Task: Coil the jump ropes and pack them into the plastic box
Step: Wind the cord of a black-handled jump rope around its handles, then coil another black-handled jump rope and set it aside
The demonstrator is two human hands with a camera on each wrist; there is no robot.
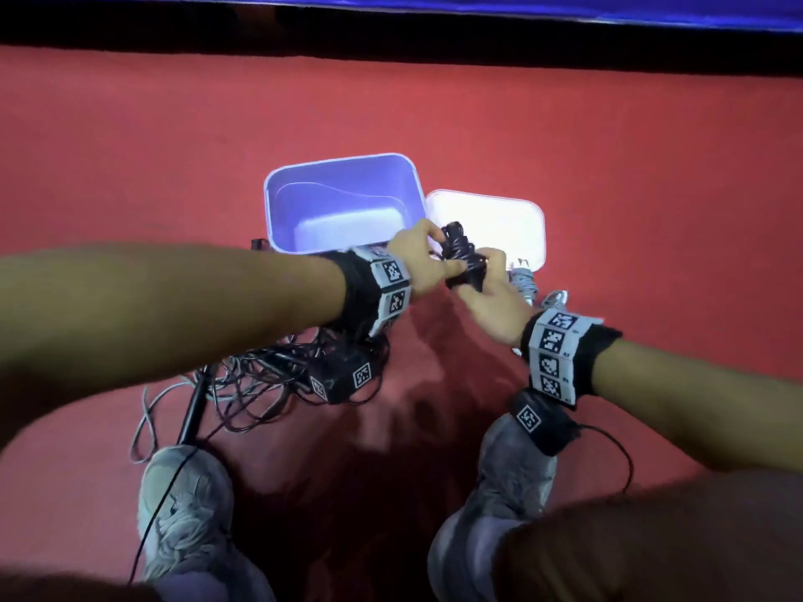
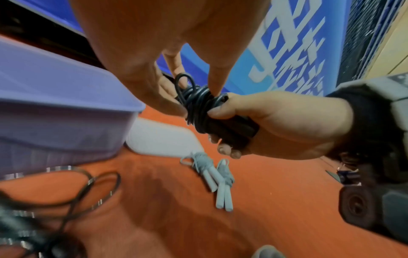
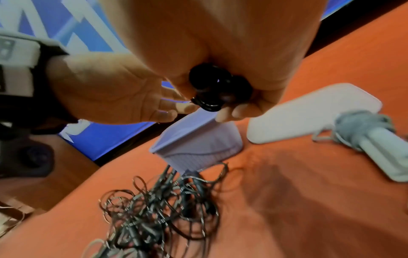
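Observation:
A black jump rope [image 1: 459, 254], its cord wound tight round its two handles, sits between both hands just in front of the open purple plastic box [image 1: 330, 184]. My right hand [image 1: 482, 267] grips the handles [image 2: 229, 129] from below. My left hand [image 1: 436, 249] pinches the wound cord [image 2: 198, 103] between thumb and fingers. In the right wrist view the round handle ends [image 3: 212, 85] show under my right palm. The box holds nothing. Two coiled grey jump ropes [image 2: 217, 178] lie on the floor beside the white lid [image 1: 499, 219].
A tangle of loose black and grey ropes [image 1: 278, 375] lies on the red floor left of my feet, near the box's front corner [image 3: 198, 150]. My shoes [image 1: 187, 506] stand at the bottom. A blue banner wall [image 1: 434, 4] runs behind the box.

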